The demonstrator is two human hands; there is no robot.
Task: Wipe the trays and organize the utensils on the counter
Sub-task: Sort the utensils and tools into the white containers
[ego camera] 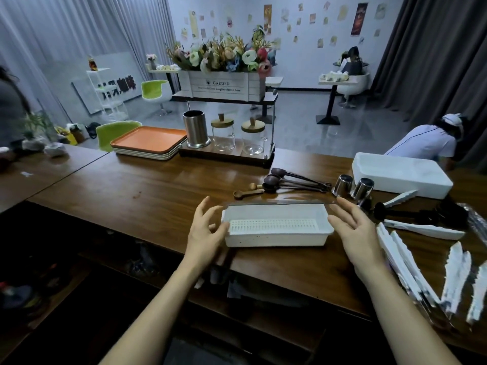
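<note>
White slotted bin (276, 227) found between left hand (208, 227) and right hand (355, 230), set square on surface (147, 196); both spread wide, gripping nothing, likely bracketing its ends to square it. Wooden spoons (287, 181) beyond fingertips, white tongs (421, 227) right of right hand, probably waiting for sorting.

I see a dark wooden counter (147, 196). On it lie a white slotted box (276, 227), dark spoons (292, 180), two steel cups (353, 187), white tongs (421, 227), a bigger white bin (400, 175) and stacked trays (149, 140), orange on top.
</note>
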